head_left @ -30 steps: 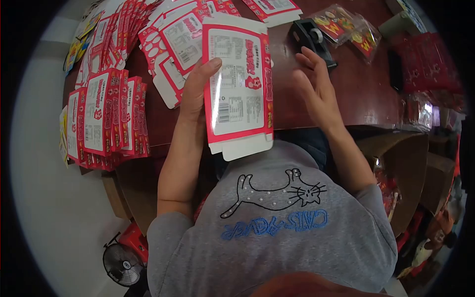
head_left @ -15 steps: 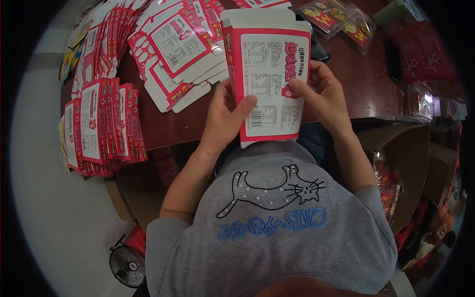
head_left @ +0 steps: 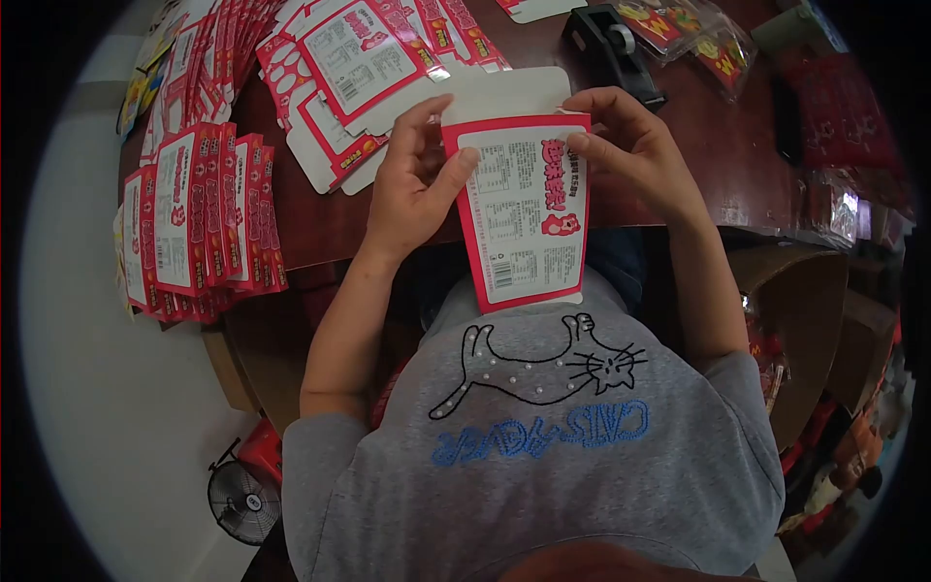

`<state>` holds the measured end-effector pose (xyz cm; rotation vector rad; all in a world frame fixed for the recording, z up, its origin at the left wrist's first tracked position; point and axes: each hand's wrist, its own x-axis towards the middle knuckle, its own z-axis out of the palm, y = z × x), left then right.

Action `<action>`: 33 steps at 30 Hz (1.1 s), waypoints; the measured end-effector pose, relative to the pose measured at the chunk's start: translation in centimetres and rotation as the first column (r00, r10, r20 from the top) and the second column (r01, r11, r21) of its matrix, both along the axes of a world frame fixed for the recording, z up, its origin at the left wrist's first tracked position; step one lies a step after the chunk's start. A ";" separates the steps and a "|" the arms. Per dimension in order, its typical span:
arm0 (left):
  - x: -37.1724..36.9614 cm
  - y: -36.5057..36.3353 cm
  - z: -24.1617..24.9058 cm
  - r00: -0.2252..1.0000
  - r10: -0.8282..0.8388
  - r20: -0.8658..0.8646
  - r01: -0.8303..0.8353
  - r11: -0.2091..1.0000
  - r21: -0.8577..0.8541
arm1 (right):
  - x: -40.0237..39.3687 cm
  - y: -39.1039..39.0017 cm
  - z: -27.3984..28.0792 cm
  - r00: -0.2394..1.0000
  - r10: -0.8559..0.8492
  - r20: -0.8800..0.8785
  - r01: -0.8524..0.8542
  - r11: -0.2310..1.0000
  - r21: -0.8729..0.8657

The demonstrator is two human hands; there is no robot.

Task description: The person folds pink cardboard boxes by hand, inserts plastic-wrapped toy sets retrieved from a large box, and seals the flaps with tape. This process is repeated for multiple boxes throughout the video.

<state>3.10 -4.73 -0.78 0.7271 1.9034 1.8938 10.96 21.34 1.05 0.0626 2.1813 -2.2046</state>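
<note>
Between my two hands is a red and white printed cardboard box [head_left: 524,218], its printed panel facing up and its lower end against the grey shirt. A plain white flap stands out at its far end. My left hand [head_left: 419,179] grips the far left corner, thumb on the panel and fingers curled behind. At the far right corner my right hand [head_left: 635,145] pinches the edge, thumb on top. Fingertips behind the box are hidden. Loose flat box blanks [head_left: 359,63] lie just beyond my left hand.
Folded boxes [head_left: 199,218] are stacked at the table's left edge, with more box blanks [head_left: 199,68] behind them. A black tape dispenser [head_left: 616,58] stands at the back, near clear bags of colourful items [head_left: 693,39]. A fan [head_left: 247,500] is on the floor at lower left.
Both hands have shifted from the box's sides to its far corners. The box has come nearer my body, and the tape dispenser behind it now shows more fully.
</note>
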 end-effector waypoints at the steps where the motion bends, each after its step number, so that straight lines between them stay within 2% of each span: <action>1: -0.4 -0.3 -0.2 1.000 0.002 -0.005 -0.002 1.000 0.005 | -0.1 0.2 0.0 1.000 0.002 -0.005 -0.002 1.000 0.005; 3: -1.3 -0.7 -0.8 0.983 -0.120 -0.136 0.115 0.992 -0.050 | 0.2 0.8 -0.2 0.997 0.070 0.022 -0.070 0.998 0.009; 4: -1.7 -0.7 -1.0 0.983 -0.130 -0.132 0.124 0.991 -0.049 | 0.1 1.0 -0.2 0.998 0.060 0.026 -0.060 0.998 0.009; 6: -2.1 -0.3 -0.9 0.969 0.017 -0.247 -0.021 1.000 -0.014 | -0.1 1.3 -0.3 0.995 0.091 0.035 -0.094 0.992 0.080; 7: -1.6 0.0 -0.6 0.971 0.014 -0.240 -0.018 1.000 -0.012 | -0.1 1.0 -0.5 0.995 0.088 0.043 -0.091 0.993 0.081; 9: -0.5 0.5 0.7 0.983 0.139 0.117 -0.147 0.987 0.062 | -0.5 -0.2 -1.0 0.986 -0.010 -0.169 0.009 1.000 -0.008; 13: -0.6 0.3 1.6 0.976 0.143 0.164 -0.159 0.983 0.090 | -1.0 -1.5 -0.3 0.962 -0.091 -0.258 0.065 0.992 -0.110; 14: -0.6 0.4 1.7 0.975 0.115 0.191 -0.128 0.990 0.059 | -1.2 -0.7 -0.3 0.965 0.002 -0.264 0.007 0.999 0.037; 15: -0.6 0.4 1.9 0.972 0.084 0.220 -0.093 0.995 0.029 | -1.2 -0.3 -0.2 0.962 0.094 -0.255 -0.047 0.982 0.183; 16: -0.7 0.5 2.3 0.971 0.084 0.222 -0.092 0.995 0.027 | -1.2 -0.5 -0.1 0.963 0.092 -0.254 -0.047 0.983 0.180; 18: -1.0 0.8 3.4 0.978 0.151 0.146 -0.120 0.972 -0.202 | -1.3 -1.3 0.5 0.997 -0.025 -0.077 0.036 0.988 0.148; 22: -1.9 1.5 3.4 0.990 0.119 0.076 -0.104 0.980 -0.169 | -1.6 -1.6 1.4 0.985 -0.171 -0.004 0.170 0.974 0.148; 24: -2.2 1.2 3.4 0.995 -0.009 0.103 0.023 0.990 -0.139 | -1.3 -0.6 1.6 0.996 -0.049 0.068 0.038 0.987 0.159; 25: -2.1 1.0 3.3 0.994 -0.013 0.104 0.027 0.990 -0.140 | -1.1 -0.2 1.4 0.996 -0.053 0.069 0.041 0.987 0.158; 27: -1.6 0.6 3.1 0.990 -0.093 0.103 0.097 0.995 -0.032 | -0.5 0.4 1.2 0.994 0.082 0.068 -0.080 0.996 -0.032; 28: -1.6 0.3 3.1 0.989 -0.110 0.100 0.113 0.993 -0.023 | -0.3 0.6 1.2 0.996 0.066 0.067 -0.064 0.998 -0.023; 30: -2.1 -0.4 3.3 0.986 -0.127 0.110 0.137 0.987 -0.088 | -0.4 0.9 1.6 0.978 0.202 -0.058 -0.193 0.971 0.142; 31: -2.1 -0.6 3.4 0.990 -0.097 0.098 0.107 0.989 -0.106 | -0.7 1.6 2.2 0.961 0.271 -0.046 -0.253 0.938 0.237; 32: -2.5 -1.0 3.4 0.996 -0.007 0.093 0.018 0.993 -0.116 | -1.3 3.0 2.2 0.966 0.253 -0.051 -0.233 0.939 0.253; 33: -3.2 -1.8 3.2 0.992 0.085 0.089 -0.073 0.989 -0.130 | -2.3 4.8 2.0 0.951 0.155 -0.266 -0.003 0.869 0.496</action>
